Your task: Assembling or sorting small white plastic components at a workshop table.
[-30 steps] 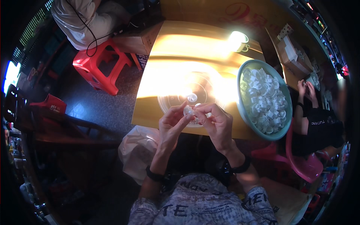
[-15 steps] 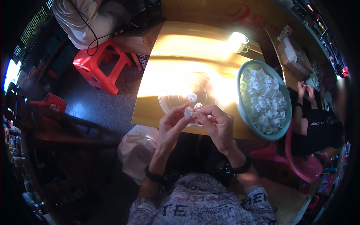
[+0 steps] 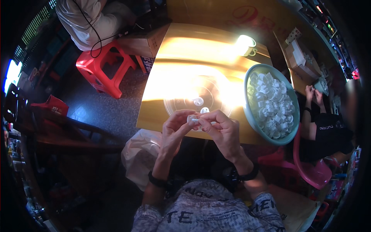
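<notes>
A small white plastic piece (image 3: 191, 118) is pinched between the thumb and fingers of my left hand (image 3: 172, 130). My right hand (image 3: 225, 133) has thumb and forefinger closed on a thin, pale, rod-like bit (image 3: 196, 120) that touches the white piece; whether the two are one part I cannot tell. Both hands meet over the near rim of a clear round tray (image 3: 167, 105) on the wooden table. Just beyond my fingertips, two more white plastic pieces (image 3: 198, 101) lie in that tray. Strong glare washes out the tray's far side.
At the table's right stands a light-green basin (image 3: 248, 123) heaped with white plastic pieces (image 3: 272, 104). A mug (image 3: 246, 44) stands at the far edge. A red stool (image 3: 101, 71) with a seated person is far left; another person (image 3: 326, 127) works at right. A white bag (image 3: 141, 152) hangs near my left forearm.
The white piece has turned in my left fingers, and the thin pale bit now shows at my right fingertips. Both hands stay at nearly the same place over the tray's near rim.
</notes>
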`<state>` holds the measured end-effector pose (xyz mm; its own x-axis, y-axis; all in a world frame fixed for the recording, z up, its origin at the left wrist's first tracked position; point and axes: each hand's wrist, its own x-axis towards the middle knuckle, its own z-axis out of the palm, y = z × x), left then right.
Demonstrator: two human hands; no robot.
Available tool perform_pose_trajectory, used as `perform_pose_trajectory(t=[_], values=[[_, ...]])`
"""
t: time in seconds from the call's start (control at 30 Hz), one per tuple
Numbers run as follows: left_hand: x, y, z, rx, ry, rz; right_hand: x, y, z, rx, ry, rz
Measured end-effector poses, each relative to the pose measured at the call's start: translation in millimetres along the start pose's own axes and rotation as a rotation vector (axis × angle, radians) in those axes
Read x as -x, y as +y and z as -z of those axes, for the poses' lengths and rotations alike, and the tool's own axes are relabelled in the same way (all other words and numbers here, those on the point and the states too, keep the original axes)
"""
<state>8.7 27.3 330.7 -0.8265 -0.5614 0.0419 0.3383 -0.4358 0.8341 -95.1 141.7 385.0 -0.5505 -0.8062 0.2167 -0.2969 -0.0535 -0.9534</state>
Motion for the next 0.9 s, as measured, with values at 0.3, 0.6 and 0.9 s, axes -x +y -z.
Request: perform_pose_trajectory(t=[0.3,0.6,0.9], values=[[-2,-5,6,0.012,0.006,-0.032,1,7,-7,0.132,0.012,0.105],[2,-10,5,0.042,0.075,-0.037,2,10,-8,0.258,-0.001,0.174],[5,-5,7,-0.017,0.048,-0.015,1,11,-9,0.243,0.025,0.183]])
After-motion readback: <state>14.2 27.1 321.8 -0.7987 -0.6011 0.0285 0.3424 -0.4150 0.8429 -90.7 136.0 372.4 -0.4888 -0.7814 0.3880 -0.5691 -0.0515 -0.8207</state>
